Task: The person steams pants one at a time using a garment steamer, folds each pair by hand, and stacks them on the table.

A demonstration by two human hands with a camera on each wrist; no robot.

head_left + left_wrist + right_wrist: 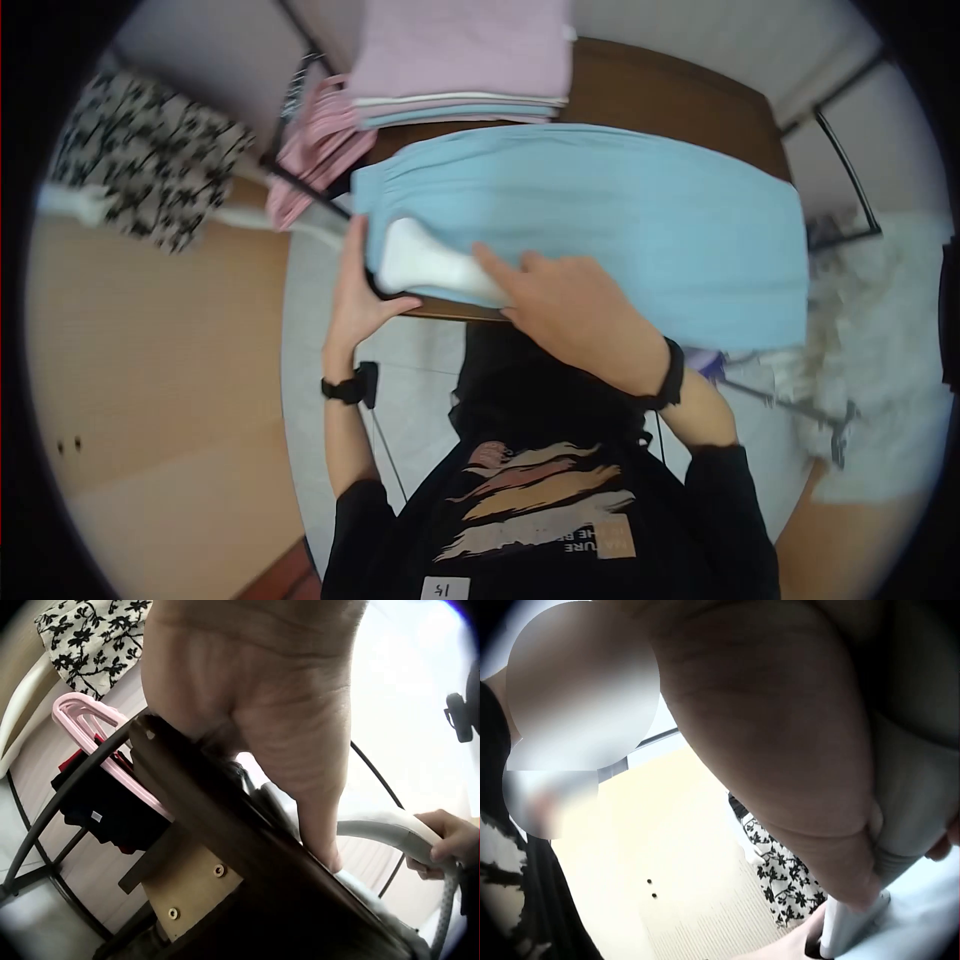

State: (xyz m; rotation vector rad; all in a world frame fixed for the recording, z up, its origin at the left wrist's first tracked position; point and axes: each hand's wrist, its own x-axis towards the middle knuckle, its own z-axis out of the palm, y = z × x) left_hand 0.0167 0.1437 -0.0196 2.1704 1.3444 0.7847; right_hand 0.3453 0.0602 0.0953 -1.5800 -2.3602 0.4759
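Observation:
A light blue garment [640, 220] with a gathered waistband at its left end lies flat across a dark brown board [670, 90]. My right hand [575, 305] grips the handle of a white garment steamer [415, 262], whose head rests over the waistband end near the front edge. In the left wrist view, a hose [445, 911] hangs from the steamer's handle. At the board's left front corner is my left hand [362, 295], fingers straight along the waistband's edge and thumb spread along the front. Its thumb [321, 825] reaches over the board's rim in the left wrist view.
Folded pink, white and blue cloths [460, 60] are stacked at the back of the board. Pink hangers [315, 150] hang left of it, near a black-patterned cloth [160, 150]. A black metal bar [848, 165] stands at right, above pale fabric [880, 380].

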